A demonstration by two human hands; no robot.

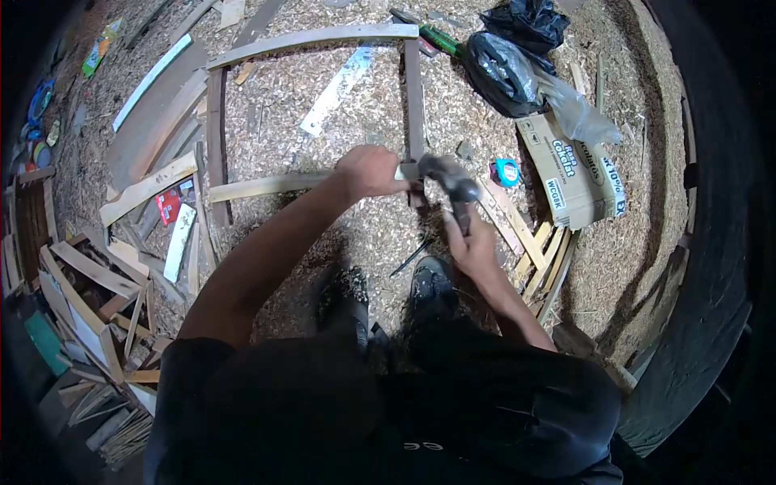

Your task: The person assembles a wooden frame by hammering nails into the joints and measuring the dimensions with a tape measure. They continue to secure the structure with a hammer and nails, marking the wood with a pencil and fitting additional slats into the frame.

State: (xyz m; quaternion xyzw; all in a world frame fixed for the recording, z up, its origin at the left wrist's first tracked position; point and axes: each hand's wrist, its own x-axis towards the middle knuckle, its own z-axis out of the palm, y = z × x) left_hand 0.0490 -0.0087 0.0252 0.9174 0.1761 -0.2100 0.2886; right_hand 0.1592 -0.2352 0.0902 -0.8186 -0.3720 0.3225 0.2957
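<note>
A rectangular wooden frame lies on the floor, made of dark side pieces, the right one and the left one, with a pale top slat across them. My left hand is closed on the lower pale slat, close to where it crosses the right side piece. Whether a nail is between its fingers cannot be seen. In my right hand is a hammer, its dark head blurred by motion just right of that joint and of my left hand.
Wood chips cover the floor. At right are a blue tape measure, a cardboard box, black plastic bags and loose strips. Scrap boards pile up at left. A white strip lies inside the frame. My shoes stand below it.
</note>
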